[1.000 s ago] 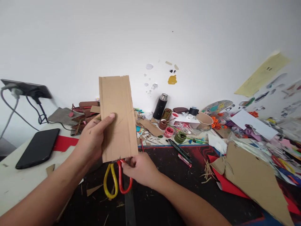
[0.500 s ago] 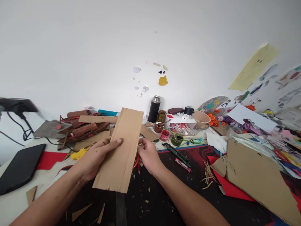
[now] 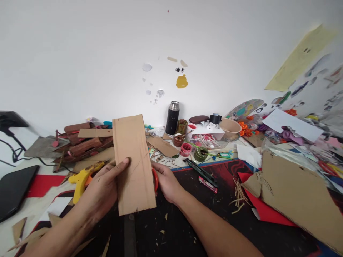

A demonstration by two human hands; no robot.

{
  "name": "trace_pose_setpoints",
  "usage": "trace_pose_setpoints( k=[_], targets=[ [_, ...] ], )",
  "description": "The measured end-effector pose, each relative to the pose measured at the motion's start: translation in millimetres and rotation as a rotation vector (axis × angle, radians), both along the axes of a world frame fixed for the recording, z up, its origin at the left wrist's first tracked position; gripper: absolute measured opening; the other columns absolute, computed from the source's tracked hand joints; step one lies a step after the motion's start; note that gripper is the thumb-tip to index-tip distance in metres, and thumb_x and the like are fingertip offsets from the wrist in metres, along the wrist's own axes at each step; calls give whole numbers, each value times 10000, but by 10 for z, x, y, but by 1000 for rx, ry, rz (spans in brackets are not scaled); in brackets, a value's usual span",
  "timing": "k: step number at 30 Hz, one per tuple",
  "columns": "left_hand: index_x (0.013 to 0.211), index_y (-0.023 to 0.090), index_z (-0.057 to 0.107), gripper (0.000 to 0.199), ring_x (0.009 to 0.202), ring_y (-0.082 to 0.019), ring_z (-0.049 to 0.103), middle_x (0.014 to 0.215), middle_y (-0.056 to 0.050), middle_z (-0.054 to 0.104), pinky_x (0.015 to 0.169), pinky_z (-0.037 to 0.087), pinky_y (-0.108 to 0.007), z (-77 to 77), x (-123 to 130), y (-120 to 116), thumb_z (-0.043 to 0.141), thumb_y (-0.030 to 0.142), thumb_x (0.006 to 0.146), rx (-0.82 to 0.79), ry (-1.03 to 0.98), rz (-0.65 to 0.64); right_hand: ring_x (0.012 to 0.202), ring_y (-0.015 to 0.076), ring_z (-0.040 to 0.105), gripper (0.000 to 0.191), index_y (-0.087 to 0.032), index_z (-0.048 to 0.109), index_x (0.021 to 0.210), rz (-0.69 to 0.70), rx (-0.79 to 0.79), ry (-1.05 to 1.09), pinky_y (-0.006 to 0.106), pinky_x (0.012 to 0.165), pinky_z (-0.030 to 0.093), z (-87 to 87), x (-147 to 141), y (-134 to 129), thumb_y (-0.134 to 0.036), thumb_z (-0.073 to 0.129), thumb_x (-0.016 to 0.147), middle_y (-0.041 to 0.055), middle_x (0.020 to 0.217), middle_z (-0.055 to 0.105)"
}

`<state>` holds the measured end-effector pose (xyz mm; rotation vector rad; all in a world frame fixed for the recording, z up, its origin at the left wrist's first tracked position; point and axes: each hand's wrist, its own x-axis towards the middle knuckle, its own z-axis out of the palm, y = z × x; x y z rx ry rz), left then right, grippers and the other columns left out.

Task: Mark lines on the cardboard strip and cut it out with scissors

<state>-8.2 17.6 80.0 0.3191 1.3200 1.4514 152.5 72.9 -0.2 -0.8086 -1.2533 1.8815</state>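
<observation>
My left hand grips a long rectangular piece of brown cardboard, its thumb flat on the front face and its fingers behind. The cardboard is held up over the dark mat, its top tilted slightly left. At its right edge my right hand is closed around scissors with a red handle loop. Cardboard and fingers hide most of the scissors, blades included. Left of my left hand lies a yellow glue gun.
A black flask stands by the wall near open paint jars. On the mat lie a dark cutter and a pink blade case. A large cardboard sheet is at right, a black tablet at left.
The cardboard has turned from leaning right to leaning slightly left, and its top has swung left. Both hands keep their hold. The camera view has shifted a little.
</observation>
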Motion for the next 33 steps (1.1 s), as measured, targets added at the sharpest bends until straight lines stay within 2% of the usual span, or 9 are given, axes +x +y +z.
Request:
trace_pose_setpoints(
  k=[4,9,15,19,24,27,30,31,33],
  targets=[
    [954,149,774,288,693,-280,793,894,-128,830,573,661,-331,-44,24,-23,895,276,725,-47,19,7,727,221,709,419,-222,819,1055,79,83,54,352,724,604,16,-22,-9,-582,862,844,8,828,778],
    [991,169,772,274,553,-267,736,818,-105,814,457,610,-357,-110,40,-80,869,346,805,-132,76,-40,993,292,779,413,-245,813,1121,115,72,164,463,987,614,33,-41,-27,-437,919,772,37,1068,840],
    [823,189,711,277,534,-224,701,716,-55,761,492,615,-328,-141,84,-109,914,367,762,-137,137,-30,1041,317,791,433,-247,808,1098,96,-32,186,525,1048,600,18,-74,-32,-376,929,702,35,1093,855],
    [843,193,723,332,559,-227,715,753,-60,780,480,600,-316,-184,83,-113,936,426,738,-124,169,-55,1112,325,780,378,-251,809,1035,87,-53,225,523,1080,581,11,-82,-13,-420,923,716,31,1064,855],
    [1010,206,769,468,658,-273,778,855,-85,831,502,606,-319,-168,36,-123,979,460,677,-81,195,-176,1034,315,790,402,-238,792,985,94,-65,224,487,995,612,-2,-72,-18,-509,934,724,30,978,844],
    [1082,205,765,655,727,-297,801,944,-105,855,523,615,-321,-107,-97,-59,1045,511,575,-35,262,-256,837,253,783,448,-230,759,983,93,-35,226,379,807,632,10,-29,-14,-580,932,763,6,861,808],
    [1132,212,755,796,818,-288,811,1036,-93,866,606,649,-312,-17,-306,52,1057,612,513,133,321,-130,529,160,667,547,-226,674,975,135,-38,226,260,518,522,27,34,28,-716,868,829,-17,747,749],
    [1113,204,754,834,812,-280,807,1024,-89,866,607,647,-301,17,-380,85,1065,628,466,187,353,-73,479,148,637,597,-226,632,950,162,-53,231,246,459,482,29,54,51,-777,830,838,-4,763,756],
    [1118,208,736,866,740,-258,790,943,-66,858,596,643,-297,79,-514,130,1067,644,447,199,404,-56,459,151,635,689,-223,609,972,147,-49,248,237,417,456,23,83,103,-855,813,793,17,763,765]
  ],
)
